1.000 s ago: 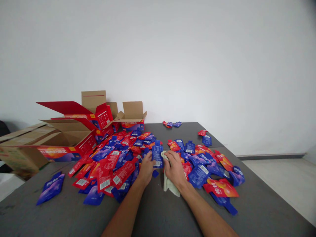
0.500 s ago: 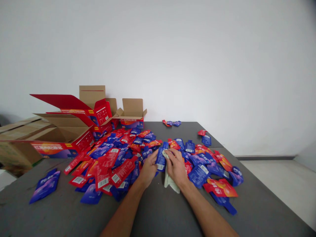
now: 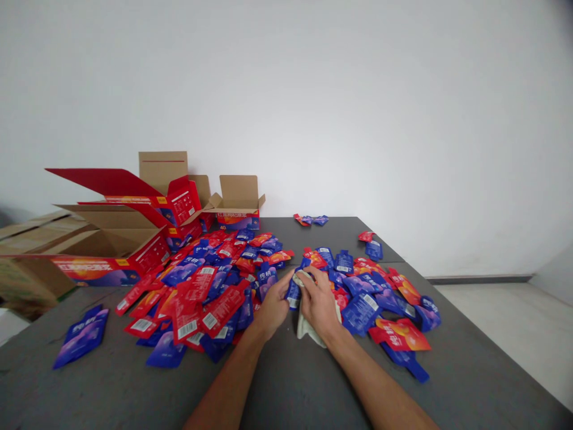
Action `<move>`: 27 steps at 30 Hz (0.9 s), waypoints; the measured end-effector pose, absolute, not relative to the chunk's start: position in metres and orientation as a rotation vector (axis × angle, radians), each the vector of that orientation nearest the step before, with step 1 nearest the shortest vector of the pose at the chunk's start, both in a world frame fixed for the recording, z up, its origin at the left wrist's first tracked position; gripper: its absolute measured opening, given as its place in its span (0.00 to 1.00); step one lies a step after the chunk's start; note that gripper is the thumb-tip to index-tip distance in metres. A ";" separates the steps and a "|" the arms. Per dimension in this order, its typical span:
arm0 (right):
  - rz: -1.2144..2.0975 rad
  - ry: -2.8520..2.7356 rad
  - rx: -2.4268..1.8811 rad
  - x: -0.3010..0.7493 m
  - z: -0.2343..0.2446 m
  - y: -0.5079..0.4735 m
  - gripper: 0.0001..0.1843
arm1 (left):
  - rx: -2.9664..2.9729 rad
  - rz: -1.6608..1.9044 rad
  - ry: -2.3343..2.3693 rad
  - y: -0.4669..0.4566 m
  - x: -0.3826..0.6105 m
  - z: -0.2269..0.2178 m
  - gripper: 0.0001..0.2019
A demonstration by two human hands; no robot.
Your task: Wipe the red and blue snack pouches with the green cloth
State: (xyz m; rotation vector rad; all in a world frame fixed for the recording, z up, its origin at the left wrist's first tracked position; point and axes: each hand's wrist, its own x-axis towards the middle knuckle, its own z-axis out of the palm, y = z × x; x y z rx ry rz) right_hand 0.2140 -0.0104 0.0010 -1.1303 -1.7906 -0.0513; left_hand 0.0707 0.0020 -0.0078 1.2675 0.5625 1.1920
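Note:
Between my hands, over the middle of the table, is a blue pouch [image 3: 293, 296] with a printed back. My left hand [image 3: 274, 303] grips its left edge. In my right hand [image 3: 319, 300] is a pale cloth [image 3: 308, 332], pressed against the upper part of the pouch and hanging below the fingers. The fingers and cloth cover much of the pouch. A large heap of red and blue pouches [image 3: 203, 283] lies to the left of my hands. On the right is a smaller spread of the same pouches [image 3: 360, 313].
Opened red cartons [image 3: 101, 272] stand at the left, and a smaller open carton [image 3: 238, 220] sits at the back. Brown boxes [image 3: 33, 278] are beyond the left edge. A lone blue pouch [image 3: 82, 337] lies front left; a few pouches [image 3: 310, 220] rest at the far edge.
My left hand has turned and the pouch is now more covered by my fingers and the cloth. My right hand has stayed at nearly the same place. The camera view has shifted slightly.

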 end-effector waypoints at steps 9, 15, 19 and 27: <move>-0.064 -1.838 -1.136 0.211 -0.003 -0.012 0.21 | 1.250 1.192 0.548 0.003 0.070 -0.012 0.45; -0.111 -1.667 -1.187 0.219 0.001 -0.006 0.17 | 1.292 1.083 0.499 -0.001 0.073 -0.007 0.47; -0.094 -1.686 -1.176 0.219 0.000 -0.004 0.17 | 1.224 1.108 0.529 -0.003 0.074 -0.005 0.46; 0.050 -1.888 -1.074 0.200 -0.003 -0.016 0.20 | 0.965 1.268 0.580 0.001 0.067 -0.006 0.43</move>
